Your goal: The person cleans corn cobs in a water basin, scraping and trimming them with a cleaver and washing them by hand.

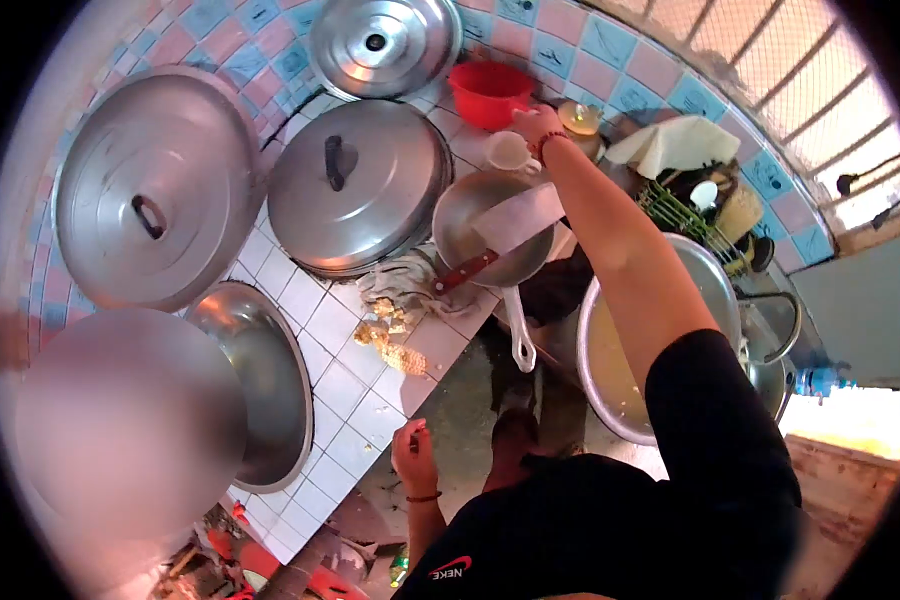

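My right hand [536, 124] reaches to the back of the counter, its fingers at the rim of a red plastic bowl [488, 92]. Just below it is a white cup [511, 152]. A cleaver [515, 222] with a red-brown handle lies across a metal pan [460, 215], whose handle points toward me. My left hand [413, 455] hangs near the counter's front edge, fingers curled, with nothing visible in it. Beside the pan are a crumpled grey cloth [415, 282] and pale yellow food pieces [402, 357].
A large lidded pot [355, 195], a leaning lid [157, 190] and a steel basin [270, 400] occupy the left. A wide basin of liquid [610, 350] stands under my right arm. A green rack [685, 215] is at the right. A blurred round shape covers the lower left.
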The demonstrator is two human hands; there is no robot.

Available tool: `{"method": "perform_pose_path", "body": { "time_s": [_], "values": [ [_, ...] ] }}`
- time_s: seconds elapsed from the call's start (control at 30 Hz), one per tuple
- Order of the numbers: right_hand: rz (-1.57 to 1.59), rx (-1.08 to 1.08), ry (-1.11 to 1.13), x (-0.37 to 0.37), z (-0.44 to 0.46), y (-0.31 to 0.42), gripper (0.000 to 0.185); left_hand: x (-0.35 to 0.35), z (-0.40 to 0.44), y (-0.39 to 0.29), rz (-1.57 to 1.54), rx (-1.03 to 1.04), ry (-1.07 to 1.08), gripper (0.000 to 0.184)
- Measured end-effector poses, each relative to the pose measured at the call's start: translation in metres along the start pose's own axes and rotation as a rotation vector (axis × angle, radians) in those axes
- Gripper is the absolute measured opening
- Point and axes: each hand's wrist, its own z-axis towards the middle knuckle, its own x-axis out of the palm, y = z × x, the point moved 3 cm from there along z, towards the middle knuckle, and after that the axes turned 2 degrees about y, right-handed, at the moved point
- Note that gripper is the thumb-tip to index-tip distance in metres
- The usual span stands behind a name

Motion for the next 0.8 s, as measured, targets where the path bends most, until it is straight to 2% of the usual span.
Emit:
{"method": "perform_pose_path", "body": {
  "time_s": [0.03, 0.1, 0.13, 0.17, 0.2, 0.27, 0.3, 0.33, 0.4, 0.43, 0.53, 0.6, 0.67, 0.73, 0.77, 0.8],
  "values": [
    [0.132, 0.104, 0.220, -0.008, -0.014, 0.003, 0.069, 0.007, 0.001, 0.001, -0.012, 0.013, 0.027, 0.013],
    [0.439, 0.070, 0.177, -0.009, -0.035, 0.006, 0.084, 0.022, 0.012, -0.018, -0.030, 0.034, 0.115, 0.014],
    [0.383, 0.048, 0.213, -0.025, -0.051, 0.008, 0.091, 0.028, 0.016, -0.028, -0.061, 0.067, 0.199, 0.014],
    [0.231, -0.070, 0.198, -0.051, -0.090, 0.022, 0.085, 0.038, 0.020, -0.040, -0.099, 0.098, 0.290, 0.014],
    [-0.098, -0.198, 0.131, -0.062, -0.093, 0.005, 0.070, 0.051, 0.022, -0.053, -0.152, 0.138, 0.383, 0.015],
    [0.234, -0.797, 0.083, -0.118, -0.194, -0.006, 0.026, 0.076, 0.016, -0.076, -0.219, 0.015, 0.671, 0.015],
    [-0.180, -0.565, 0.139, -0.150, -0.238, -0.013, 0.030, 0.089, 0.015, -0.089, -0.242, -0.041, 0.803, 0.015],
    [-0.214, -0.922, 0.056, -0.179, -0.277, -0.046, 0.025, 0.104, 0.012, -0.110, -0.218, 0.047, 0.874, 0.016],
    [-0.342, -0.604, -0.155, -0.240, -0.370, -0.082, 0.022, 0.128, 0.003, -0.144, -0.162, 0.210, 0.992, 0.016],
    [-0.096, -0.352, -0.237, -0.261, -0.404, -0.127, 0.023, 0.141, 0.001, -0.156, -0.225, 0.249, 1.046, 0.018],
    [-0.272, -0.253, -0.764, -0.332, -0.486, -0.198, 0.025, 0.178, 0.009, -0.189, -0.043, 0.617, 0.910, 0.025],
    [-0.280, 0.038, -0.865, -0.357, -0.497, -0.231, 0.030, 0.206, 0.025, -0.213, -0.007, 0.781, 0.748, 0.033],
    [-0.194, 0.173, -0.965, -0.363, -0.478, -0.271, 0.029, 0.245, 0.053, -0.215, 0.248, 1.032, 0.508, 0.040],
    [0.212, 0.259, -0.714, -0.367, -0.454, -0.276, 0.042, 0.291, 0.094, -0.195, 0.423, 0.830, 0.583, 0.041],
    [0.236, 0.296, -0.691, -0.364, -0.444, -0.284, 0.045, 0.306, 0.108, -0.190, 0.519, 0.728, 0.611, 0.043],
    [0.261, 0.331, -0.667, -0.360, -0.435, -0.298, 0.047, 0.315, 0.112, -0.195, 0.465, 0.608, 0.661, 0.043]
  ]
}}
